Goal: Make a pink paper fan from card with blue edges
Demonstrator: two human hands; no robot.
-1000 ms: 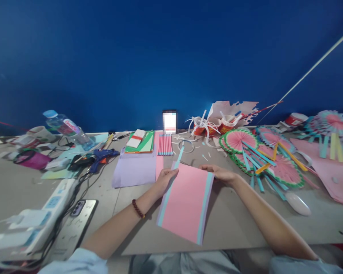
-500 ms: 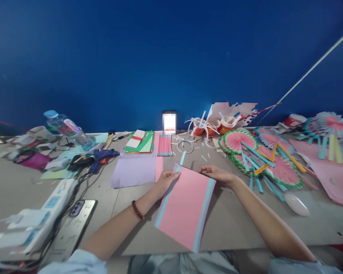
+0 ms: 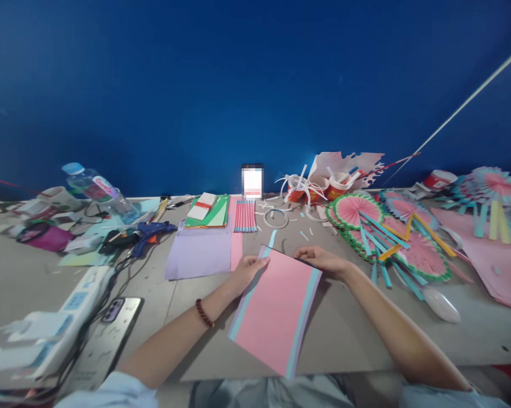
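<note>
In the head view, my left hand point(image 3: 250, 271) pinches the upper left edge of a pink sheet of paper point(image 3: 276, 311), thumb on top. Light blue strips run down both long sides of the sheet, with a pale purple margin outside them. My right hand point(image 3: 319, 259) is closed at the upper right corner around dark scissors point(image 3: 305, 262), mostly hidden by fingers and paper. A thin dark tip shows past the sheet's upper left corner. From that corner a narrow light blue strip point(image 3: 273, 237) sticks up, slightly curled.
Behind the sheet lie purple paper point(image 3: 199, 252), green paper point(image 3: 216, 212), a pleated pink piece point(image 3: 246, 216) and a tape ring point(image 3: 276, 218). Watermelon-patterned paper fans point(image 3: 421, 249) and a white spoon point(image 3: 441, 305) are right. Left are a glue gun point(image 3: 148, 235), power strip point(image 3: 74, 317) and phone point(image 3: 113, 334).
The narrow blue strip at the sheet's top has shifted slightly and leans a little differently. The sheet's lower edge has moved marginally down and left. Both hands stay nearly in place.
</note>
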